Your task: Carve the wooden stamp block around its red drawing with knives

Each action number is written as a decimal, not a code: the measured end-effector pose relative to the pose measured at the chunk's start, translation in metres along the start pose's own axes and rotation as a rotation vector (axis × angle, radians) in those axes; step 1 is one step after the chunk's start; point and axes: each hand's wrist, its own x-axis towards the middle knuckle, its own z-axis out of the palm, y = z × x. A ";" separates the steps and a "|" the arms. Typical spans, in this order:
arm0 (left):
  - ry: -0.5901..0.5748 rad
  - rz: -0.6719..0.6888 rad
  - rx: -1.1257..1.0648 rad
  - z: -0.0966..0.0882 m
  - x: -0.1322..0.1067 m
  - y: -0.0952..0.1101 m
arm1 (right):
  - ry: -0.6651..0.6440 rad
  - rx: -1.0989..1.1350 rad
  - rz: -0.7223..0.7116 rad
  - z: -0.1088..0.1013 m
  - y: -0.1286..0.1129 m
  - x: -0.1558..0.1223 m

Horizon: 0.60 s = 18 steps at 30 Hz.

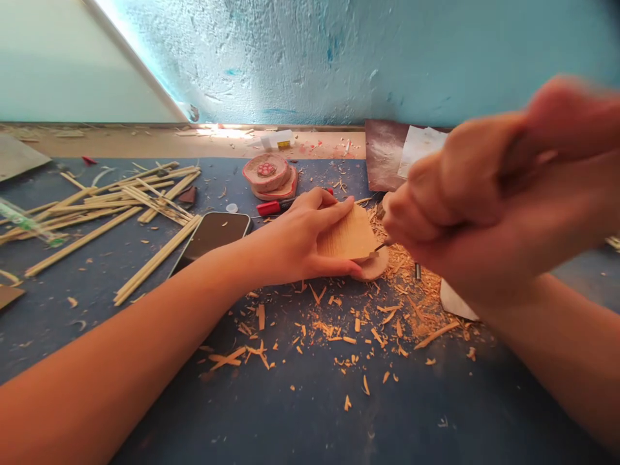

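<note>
A flat yellowish wooden block [346, 232] is pinched in my left hand [314, 232], thumb along its near edge and fingers across its far side. Under its near right corner a round pale wooden disc [375, 266] pokes out. My right hand [465, 187] is a closed fist, partly blurred, around a carving tool. Only the thin metal shaft [383, 245] of that tool shows clearly, its end at the block's right corner; most of the handle is hidden by the fingers. Wood shavings [402, 290] lie around the block and below the fist.
A phone [217, 232] and loose wooden sticks [130, 200] lie to the left. Behind my left hand are a red marker [271, 207] and a carved round piece [266, 173]. A small bottle [278, 139] lies near the wall; a brown board [385, 155] with white paper stands behind.
</note>
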 end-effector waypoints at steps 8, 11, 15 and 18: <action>-0.015 -0.015 -0.007 -0.003 -0.001 0.003 | -0.020 -0.020 0.045 0.000 0.003 -0.005; -0.018 -0.019 -0.015 -0.003 -0.001 0.002 | -0.044 -0.026 0.046 -0.005 0.004 -0.004; -0.020 -0.018 -0.013 -0.002 -0.001 0.001 | -0.114 0.022 -0.027 -0.018 0.009 -0.002; -0.015 -0.023 -0.015 -0.003 0.000 0.004 | -0.129 0.017 0.015 -0.021 0.010 -0.005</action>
